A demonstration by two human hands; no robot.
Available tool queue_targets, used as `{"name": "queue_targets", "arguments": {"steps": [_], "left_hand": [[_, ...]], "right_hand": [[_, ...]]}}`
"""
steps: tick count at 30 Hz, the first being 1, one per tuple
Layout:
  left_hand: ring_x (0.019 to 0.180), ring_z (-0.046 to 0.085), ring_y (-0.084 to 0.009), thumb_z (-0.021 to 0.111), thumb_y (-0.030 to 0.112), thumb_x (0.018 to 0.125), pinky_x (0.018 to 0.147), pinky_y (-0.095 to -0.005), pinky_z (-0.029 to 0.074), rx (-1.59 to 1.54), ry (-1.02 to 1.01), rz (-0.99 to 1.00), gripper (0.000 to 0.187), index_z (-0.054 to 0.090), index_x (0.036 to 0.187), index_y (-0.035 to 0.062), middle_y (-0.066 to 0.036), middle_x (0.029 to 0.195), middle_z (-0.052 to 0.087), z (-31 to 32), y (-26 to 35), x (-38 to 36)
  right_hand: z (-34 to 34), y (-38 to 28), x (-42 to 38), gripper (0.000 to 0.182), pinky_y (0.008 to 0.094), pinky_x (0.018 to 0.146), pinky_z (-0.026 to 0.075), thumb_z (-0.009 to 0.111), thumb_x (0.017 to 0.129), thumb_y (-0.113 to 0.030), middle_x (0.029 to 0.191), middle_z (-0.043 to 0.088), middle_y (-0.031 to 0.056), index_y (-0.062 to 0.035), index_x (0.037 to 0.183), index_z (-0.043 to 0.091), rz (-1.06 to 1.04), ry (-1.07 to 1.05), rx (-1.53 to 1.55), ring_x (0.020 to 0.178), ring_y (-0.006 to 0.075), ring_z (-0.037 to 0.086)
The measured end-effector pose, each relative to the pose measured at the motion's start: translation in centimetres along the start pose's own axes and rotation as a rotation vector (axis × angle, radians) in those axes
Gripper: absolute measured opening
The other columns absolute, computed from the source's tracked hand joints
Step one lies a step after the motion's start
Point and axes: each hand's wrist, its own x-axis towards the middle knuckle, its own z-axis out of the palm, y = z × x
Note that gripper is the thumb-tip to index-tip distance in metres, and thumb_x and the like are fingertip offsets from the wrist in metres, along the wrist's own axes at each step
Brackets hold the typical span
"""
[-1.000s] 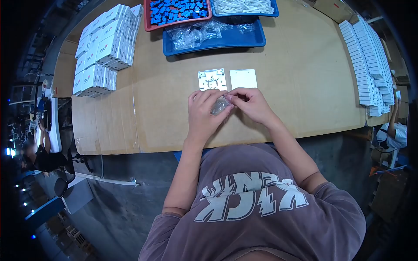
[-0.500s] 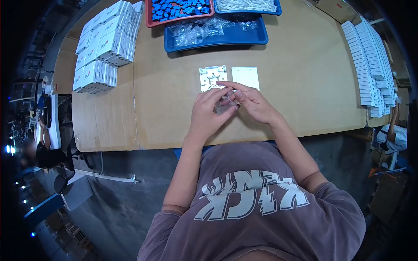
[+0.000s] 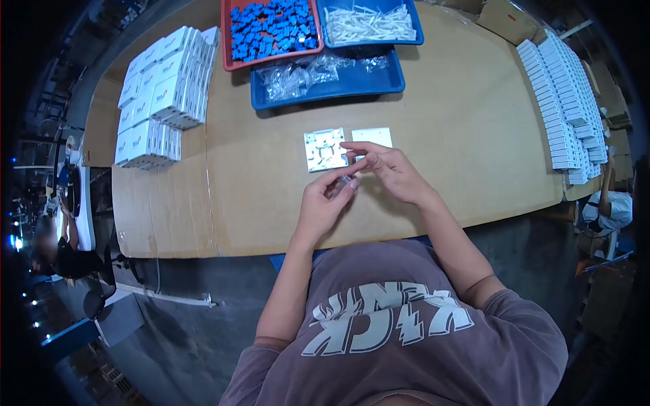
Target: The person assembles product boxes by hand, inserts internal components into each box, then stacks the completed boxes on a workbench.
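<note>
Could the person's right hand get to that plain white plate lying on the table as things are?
Probably yes. The right hand is right beside the plain white plate, partly over its near edge, with nothing between. It does, though, share a small clear bag with the left hand.

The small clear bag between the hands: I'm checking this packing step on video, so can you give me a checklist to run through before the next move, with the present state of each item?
1. Small clear bag held by both hands: ok. The left hand and the right hand pinch it together above the table.
2. Bag open or sealed: cannot tell, too small and glossy.
3. Contents of the bag: cannot tell.
4. White base plate with its inner side up and within reach: ok, it lies just beyond the hands.
5. Plain white cover beside it: ok, partly hidden by the right hand.
6. More clear bags in the blue tray: ok, a pile lies in it.
</note>
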Motion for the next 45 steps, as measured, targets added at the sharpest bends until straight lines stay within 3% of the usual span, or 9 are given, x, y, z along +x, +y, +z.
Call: {"name": "queue_targets", "arguments": {"steps": [3, 4, 8, 11, 16, 20, 32, 41, 45], "left_hand": [[0.086, 0.063, -0.0087, 0.063, 0.012, 0.103, 0.079, -0.0251, 0.052, -0.325, -0.015, -0.143, 0.035, 0.064, 0.135, -0.0028, -0.008, 0.112, 0.072, -0.3, -1.7, 0.4], [0.077, 0.057, -0.0077, 0.052, 0.020, 0.109, 0.071, -0.0258, 0.049, -0.269, -0.014, -0.144, 0.037, 0.062, 0.134, -0.0055, -0.008, 0.107, 0.071, 0.0, -1.0, 0.3], [0.069, 0.047, -0.0095, 0.036, 0.035, 0.111, 0.064, -0.0265, 0.042, -0.620, -0.153, -0.280, 0.051, 0.057, 0.135, -0.0056, -0.007, 0.101, 0.066, -0.6, -2.0, 0.1], [0.073, 0.048, -0.0121, 0.038, 0.039, 0.110, 0.067, -0.0279, 0.042, -0.895, -0.332, -0.329, 0.055, 0.055, 0.138, -0.0048, -0.008, 0.107, 0.065, -1.4, -3.5, 0.1], [0.080, 0.051, -0.0151, 0.039, 0.042, 0.110, 0.073, -0.0322, 0.044, -1.081, -0.388, -0.315, 0.057, 0.053, 0.142, -0.0028, -0.008, 0.113, 0.063, -1.8, -5.0, 0.6], [0.081, 0.052, -0.0159, 0.040, 0.042, 0.109, 0.077, -0.0337, 0.044, -1.064, -0.387, -0.330, 0.057, 0.052, 0.143, -0.0021, -0.009, 0.114, 0.062, -1.7, -5.4, 1.0], [0.080, 0.052, -0.0150, 0.042, 0.041, 0.109, 0.080, -0.0345, 0.045, -1.049, -0.347, -0.335, 0.055, 0.053, 0.142, -0.0016, -0.009, 0.114, 0.062, -1.6, -5.0, 1.1], [0.081, 0.054, -0.0148, 0.041, 0.040, 0.109, 0.082, -0.0352, 0.045, -1.056, -0.359, -0.336, 0.056, 0.051, 0.143, -0.0023, -0.009, 0.114, 0.063, -1.5, -4.7, 1.1], [0.081, 0.054, -0.0151, 0.041, 0.040, 0.109, 0.082, -0.0353, 0.046, -1.067, -0.357, -0.340, 0.056, 0.050, 0.144, -0.0022, -0.010, 0.114, 0.063, -1.6, -4.9, 1.2]], "right_hand": [[-3.2, 0.2, 2.4, 0.047, 0.0350, 0.101, 0.050, 0.051, 0.110, -0.038, 0.123, 0.070, 0.0107, 0.0025, 0.121, 0.073, -0.145, 0.140, -0.134, 0.110, 0.0189, 0.065], [-4.2, -0.9, 3.3, 0.036, 0.0328, 0.096, 0.052, 0.055, 0.109, -0.028, 0.117, 0.072, 0.0085, 0.0029, 0.116, 0.073, -0.028, 0.215, -0.147, 0.104, 0.0164, 0.067], [-11.1, 0.1, 9.8, 0.024, 0.0294, 0.088, 0.054, 0.062, 0.105, -0.019, 0.106, 0.076, 0.0063, 0.0011, 0.112, 0.073, -0.221, 0.427, -0.239, 0.098, 0.0135, 0.069], [-15.6, -0.8, 14.2, 0.023, 0.0315, 0.090, 0.055, 0.061, 0.102, -0.013, 0.106, 0.077, 0.0097, 0.0009, 0.116, 0.072, -0.259, 0.505, -0.393, 0.100, 0.0179, 0.072], [-18.9, -2.4, 20.7, 0.025, 0.0366, 0.093, 0.055, 0.055, 0.098, -0.007, 0.108, 0.076, 0.0154, -0.0006, 0.115, 0.072, -0.293, 0.455, -0.687, 0.103, 0.0267, 0.073], [-19.6, -2.3, 24.9, 0.029, 0.0439, 0.093, 0.054, 0.052, 0.093, -0.008, 0.108, 0.076, 0.0159, -0.0054, 0.112, 0.074, -0.249, 0.368, -0.957, 0.102, 0.0361, 0.071], [-19.2, -3.1, 28.0, 0.018, 0.0496, 0.086, 0.053, 0.064, 0.088, -0.018, 0.101, 0.076, 0.0121, -0.0143, 0.100, 0.077, -0.179, 0.374, -1.405, 0.099, 0.0339, 0.071], [-18.5, -3.1, 29.1, 0.017, 0.0518, 0.086, 0.053, 0.071, 0.086, -0.021, 0.108, 0.075, 0.0124, -0.0116, 0.097, 0.079, -0.089, 0.373, -1.456, 0.104, 0.0344, 0.070], [-18.6, -2.9, 29.3, 0.020, 0.0499, 0.087, 0.056, 0.071, 0.085, -0.024, 0.104, 0.074, 0.0176, -0.0058, 0.091, 0.078, -0.085, 0.404, -1.456, 0.100, 0.0369, 0.070]]}}
